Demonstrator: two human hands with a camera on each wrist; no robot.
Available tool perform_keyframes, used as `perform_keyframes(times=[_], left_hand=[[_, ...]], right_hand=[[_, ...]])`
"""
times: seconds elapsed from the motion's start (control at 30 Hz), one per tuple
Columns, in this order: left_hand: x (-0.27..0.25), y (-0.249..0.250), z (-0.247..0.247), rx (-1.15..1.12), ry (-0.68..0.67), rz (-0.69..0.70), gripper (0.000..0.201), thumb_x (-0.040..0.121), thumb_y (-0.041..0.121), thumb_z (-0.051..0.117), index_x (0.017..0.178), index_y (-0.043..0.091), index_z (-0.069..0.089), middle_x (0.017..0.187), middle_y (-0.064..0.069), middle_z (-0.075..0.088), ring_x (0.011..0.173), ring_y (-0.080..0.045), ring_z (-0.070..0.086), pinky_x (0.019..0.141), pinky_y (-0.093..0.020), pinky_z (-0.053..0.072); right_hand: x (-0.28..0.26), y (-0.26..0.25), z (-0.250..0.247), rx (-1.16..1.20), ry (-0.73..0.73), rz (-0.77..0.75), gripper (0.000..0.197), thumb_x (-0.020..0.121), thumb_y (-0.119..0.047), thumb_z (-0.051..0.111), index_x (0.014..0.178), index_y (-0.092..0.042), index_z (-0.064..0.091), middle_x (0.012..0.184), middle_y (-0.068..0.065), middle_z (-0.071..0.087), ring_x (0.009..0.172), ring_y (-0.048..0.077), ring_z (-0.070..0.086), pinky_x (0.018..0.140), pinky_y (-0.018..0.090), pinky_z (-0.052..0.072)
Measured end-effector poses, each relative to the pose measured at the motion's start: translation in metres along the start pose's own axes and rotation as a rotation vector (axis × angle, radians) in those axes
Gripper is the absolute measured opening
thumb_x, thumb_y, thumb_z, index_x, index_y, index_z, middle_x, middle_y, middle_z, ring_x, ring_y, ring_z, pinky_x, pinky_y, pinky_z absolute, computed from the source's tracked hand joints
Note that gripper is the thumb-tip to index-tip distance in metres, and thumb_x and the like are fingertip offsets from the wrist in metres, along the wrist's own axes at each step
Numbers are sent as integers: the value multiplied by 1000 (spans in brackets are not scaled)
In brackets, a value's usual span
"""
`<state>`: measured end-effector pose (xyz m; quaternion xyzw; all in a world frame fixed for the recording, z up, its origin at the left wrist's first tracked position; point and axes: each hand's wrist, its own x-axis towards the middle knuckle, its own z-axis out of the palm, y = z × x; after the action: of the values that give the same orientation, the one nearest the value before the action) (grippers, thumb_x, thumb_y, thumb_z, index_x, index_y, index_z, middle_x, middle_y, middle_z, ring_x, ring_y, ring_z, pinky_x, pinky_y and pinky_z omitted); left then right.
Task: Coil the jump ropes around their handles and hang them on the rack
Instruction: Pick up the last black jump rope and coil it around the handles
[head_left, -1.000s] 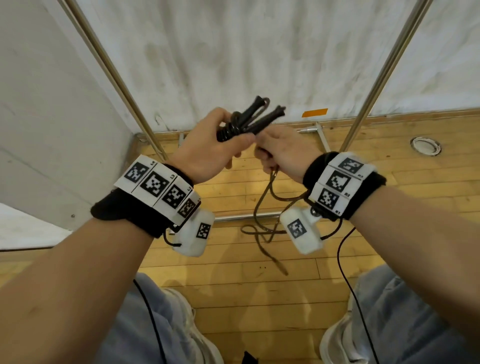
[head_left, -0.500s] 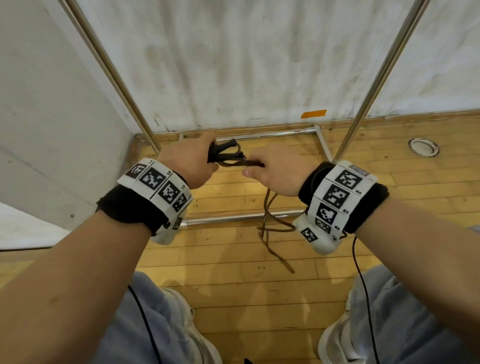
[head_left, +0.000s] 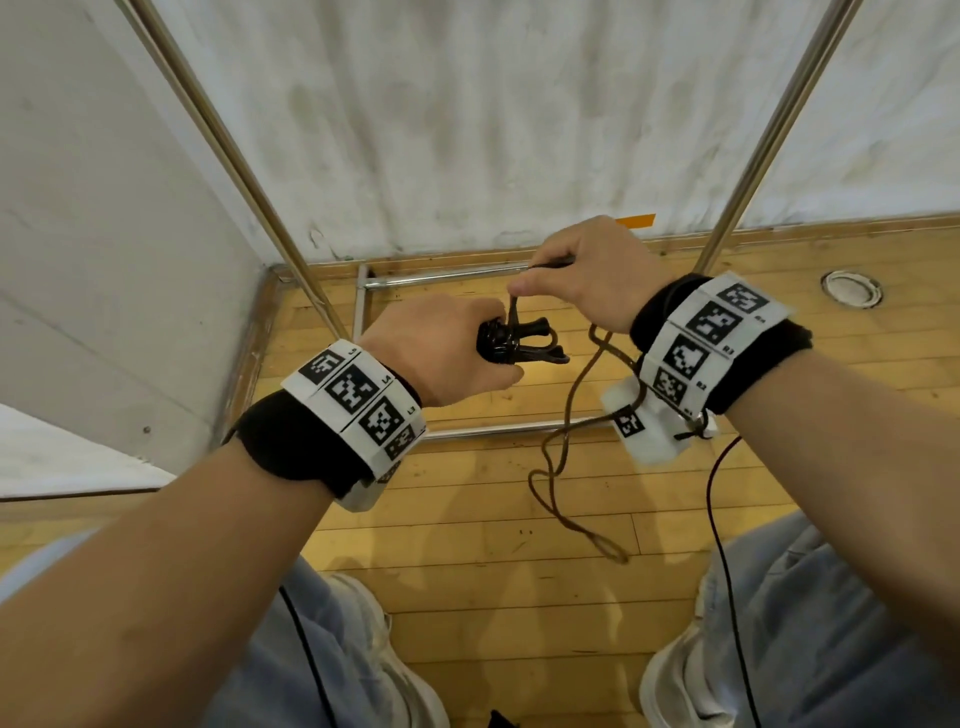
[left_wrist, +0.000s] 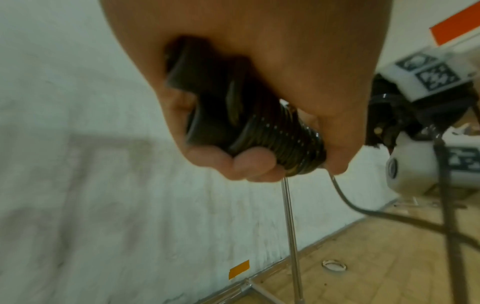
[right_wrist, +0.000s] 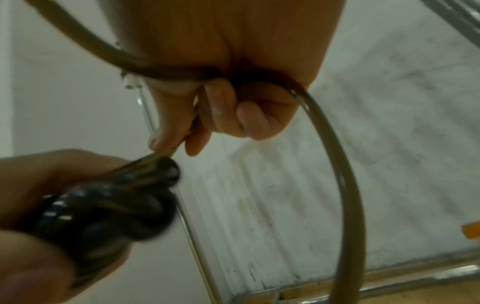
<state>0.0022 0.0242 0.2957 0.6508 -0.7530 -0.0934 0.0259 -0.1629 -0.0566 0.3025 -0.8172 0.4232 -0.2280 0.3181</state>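
My left hand (head_left: 447, 348) grips the two black jump-rope handles (head_left: 514, 345) held together, with several turns of dark rope (left_wrist: 291, 144) wound around them. The handle tips stick out to the right of the fist. Just above and right of it, my right hand (head_left: 576, 275) pinches the rope (right_wrist: 182, 144) between thumb and forefinger and pulls it taut from the handles. The loose rest of the rope (head_left: 566, 441) runs under the right wrist and hangs to the wooden floor. The rack's two slanted metal posts (head_left: 244, 171) rise in front of me.
The rack's base bars (head_left: 441, 275) lie on the wood floor against a white wall (head_left: 467, 114). A second white wall closes the left side. A round floor fitting (head_left: 852, 288) sits far right. My knees and shoes are below, and a thin black cable (head_left: 722, 545) hangs from the right wrist.
The handle bundle came down from pointing up to lying level. My right hand has lifted the rope up and over the handles, and the hanging loop has shifted right.
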Motion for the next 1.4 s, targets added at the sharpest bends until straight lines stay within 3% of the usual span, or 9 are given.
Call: perform_keyframes(times=[0.13,0.27,0.4,0.5,0.73,0.9,1.07,1.3,1.4], left_hand=[[-7,0,-7,-220,10,58,16,77,47,61,80,34,51,65,11,55,64,-5,54,55,-25,37],[-13,1,-20,-517,98,101,17,82,38,60,93,26,63,68,8,60,59,-4,54,58,-21,42],[-10,0,-27,-678,232,-26,8,92,34,56,94,26,58,69,8,63,58,-7,57,60,-36,48],[-5,-7,-33,-595,289,-103,22,94,40,53,102,19,55,77,2,65,68,-19,61,64,-42,51],[0,-18,-30,-344,325,-164,42,94,41,53,129,21,40,94,4,56,81,-22,56,70,-32,42],[2,-25,-28,-252,311,-187,36,95,39,51,127,24,42,95,5,55,84,-25,57,75,-36,48],[8,-35,-22,-35,312,-267,33,95,39,50,119,19,43,88,-1,53,75,-26,54,63,-36,43],[9,-37,-6,111,14,-299,25,94,36,53,113,23,45,93,-1,60,79,-24,59,68,-39,52],[6,-28,3,147,-104,-175,22,93,39,53,112,27,49,83,8,57,65,-10,49,51,-27,37]], right_hand=[[-2,8,-1,207,-2,50,23,82,-45,65,70,-26,71,45,-10,46,40,3,38,42,9,33],[-6,8,16,389,-86,123,20,92,-27,57,74,-24,67,59,-3,53,48,11,45,48,22,40],[-9,-5,29,416,-52,127,27,98,-23,44,77,-18,60,52,-11,47,47,10,42,52,29,40],[-12,-16,40,213,-76,19,15,97,-26,46,95,-19,59,64,-11,50,56,8,47,57,25,41],[-11,-19,41,216,-288,76,14,95,-28,52,83,-23,57,55,-6,63,56,7,61,65,22,47],[-13,-17,42,347,-294,129,23,94,-29,53,82,-11,62,53,-2,62,54,13,59,68,32,52],[-14,-19,37,402,-298,166,18,93,-15,53,96,-1,64,67,2,62,65,15,61,75,31,55],[-22,-25,46,-125,-233,9,15,98,-27,44,93,-20,56,70,-7,49,61,9,46,53,23,33],[-19,-24,39,-249,-201,-92,20,99,-28,42,88,-19,56,68,-9,48,61,7,44,52,22,30]])
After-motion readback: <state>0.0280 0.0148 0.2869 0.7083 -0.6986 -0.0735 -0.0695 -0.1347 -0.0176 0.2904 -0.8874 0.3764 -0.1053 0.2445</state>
